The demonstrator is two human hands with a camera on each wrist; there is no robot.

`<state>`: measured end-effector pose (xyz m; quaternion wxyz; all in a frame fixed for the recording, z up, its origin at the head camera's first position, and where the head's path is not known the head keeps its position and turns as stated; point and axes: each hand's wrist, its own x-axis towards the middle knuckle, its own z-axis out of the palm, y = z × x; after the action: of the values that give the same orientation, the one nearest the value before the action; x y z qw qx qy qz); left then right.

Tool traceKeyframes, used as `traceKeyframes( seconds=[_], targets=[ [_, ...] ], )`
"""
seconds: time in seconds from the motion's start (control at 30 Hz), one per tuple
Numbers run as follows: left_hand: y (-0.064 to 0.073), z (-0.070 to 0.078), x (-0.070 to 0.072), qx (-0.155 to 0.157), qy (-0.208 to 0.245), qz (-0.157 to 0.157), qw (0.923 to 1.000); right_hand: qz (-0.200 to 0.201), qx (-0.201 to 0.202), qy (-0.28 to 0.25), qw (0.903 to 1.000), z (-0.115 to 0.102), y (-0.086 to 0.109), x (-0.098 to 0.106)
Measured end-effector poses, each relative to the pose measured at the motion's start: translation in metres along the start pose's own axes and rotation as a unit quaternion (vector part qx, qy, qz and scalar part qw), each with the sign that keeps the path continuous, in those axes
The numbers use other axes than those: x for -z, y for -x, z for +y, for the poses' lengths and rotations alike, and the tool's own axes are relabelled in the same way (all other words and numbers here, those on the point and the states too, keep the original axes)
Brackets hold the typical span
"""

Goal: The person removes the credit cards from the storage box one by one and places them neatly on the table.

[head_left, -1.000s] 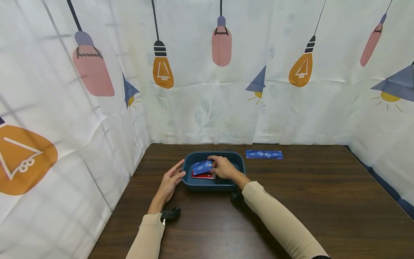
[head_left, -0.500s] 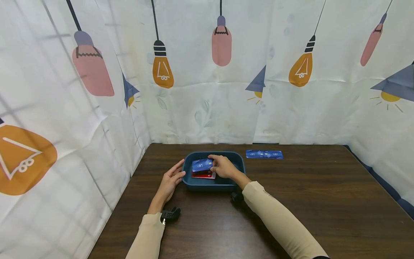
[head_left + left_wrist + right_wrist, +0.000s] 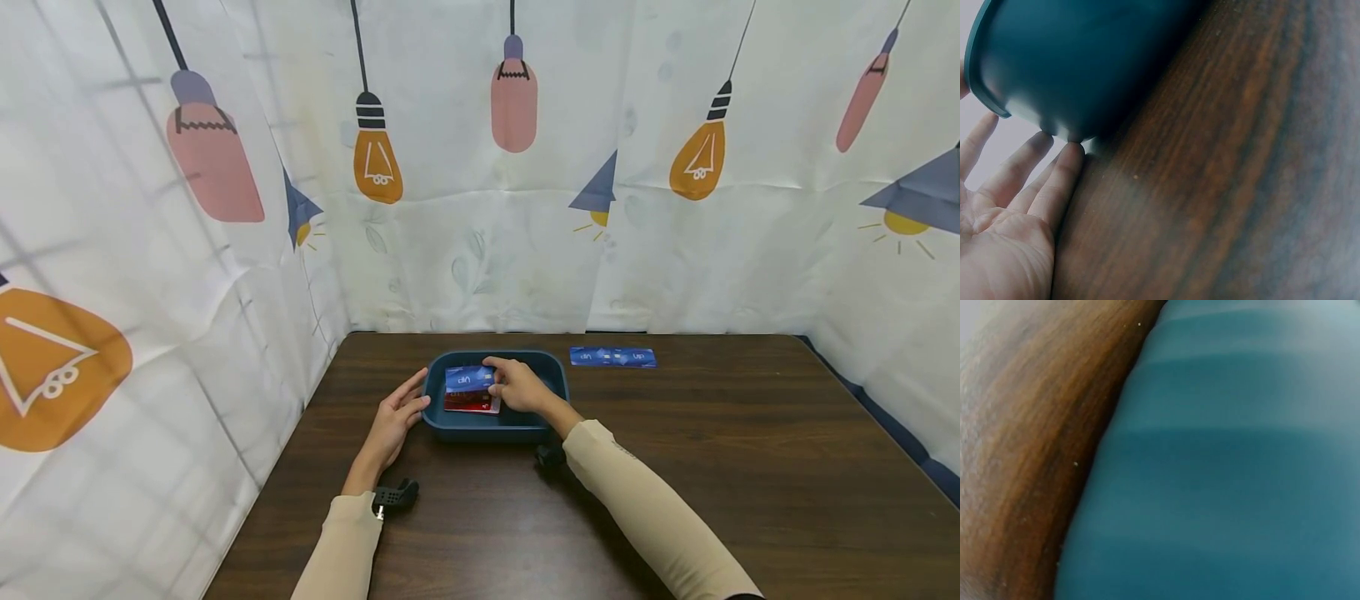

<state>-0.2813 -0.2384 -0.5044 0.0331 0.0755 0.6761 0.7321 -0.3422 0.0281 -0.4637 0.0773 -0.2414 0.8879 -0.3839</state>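
Note:
A blue VIP card (image 3: pixel 468 379) is pinched at its right end by my right hand (image 3: pixel 520 387), inside a dark teal tray (image 3: pixel 487 435). Below it in the head view a red card (image 3: pixel 468 402) lies on the tray's floor, its upper part overlapped by the blue one. My left hand (image 3: pixel 393 425) rests against the tray's left end. In the left wrist view its fingers (image 3: pixel 1063 178) are extended, fingertips right at the tray's outer wall (image 3: pixel 1079 69). Only the tray's side (image 3: pixel 1222 475) fills the right wrist view; the hand is hidden there.
Two blue VIP cards (image 3: pixel 613 357) lie end to end on the dark wooden table (image 3: pixel 675 467), behind and right of the tray. A white curtain (image 3: pixel 465 233) printed with lamps hangs along the back and sides.
The blue card in my right hand has gone from slanted to nearly level and slightly farther back, uncovering more of the red card. My left hand and the tray stay where they were.

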Motion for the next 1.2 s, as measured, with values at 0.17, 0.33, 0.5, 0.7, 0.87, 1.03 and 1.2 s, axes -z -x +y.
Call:
traceKeyframes(
  seconds=[0.17, 0.33, 0.5, 0.7, 0.87, 1.03, 1.2],
  targets=[
    [0.0, 0.001, 0.0, 0.0, 0.0, -0.001, 1.0, 0.001, -0.001, -0.017, 0.9999, -0.001, 0.001, 0.001],
    [-0.001, 0.0, 0.0, 0.0, 0.004, 0.001, 1.0, 0.004, -0.009, -0.049, 0.9987, -0.003, 0.003, 0.004],
    [0.0, -0.001, 0.001, 0.002, 0.005, 0.004, 1.0, 0.01, -0.012, -0.073, 0.9972, -0.005, 0.008, 0.008],
    [0.0, -0.001, 0.001, 0.001, 0.004, 0.002, 1.0, 0.022, 0.005, -0.076, 0.9968, -0.003, 0.015, 0.018],
    [-0.001, -0.001, 0.002, -0.001, 0.0, -0.001, 1.0, 0.034, 0.02, -0.083, 0.9958, -0.003, 0.023, 0.029],
    [-0.001, -0.001, 0.001, 0.001, 0.0, 0.0, 1.0, 0.044, 0.027, -0.094, 0.9942, 0.0, 0.032, 0.039],
    [-0.001, -0.002, 0.001, 0.0, 0.001, 0.0, 1.0, 0.048, 0.038, -0.103, 0.9928, 0.004, 0.041, 0.049]
  ],
)
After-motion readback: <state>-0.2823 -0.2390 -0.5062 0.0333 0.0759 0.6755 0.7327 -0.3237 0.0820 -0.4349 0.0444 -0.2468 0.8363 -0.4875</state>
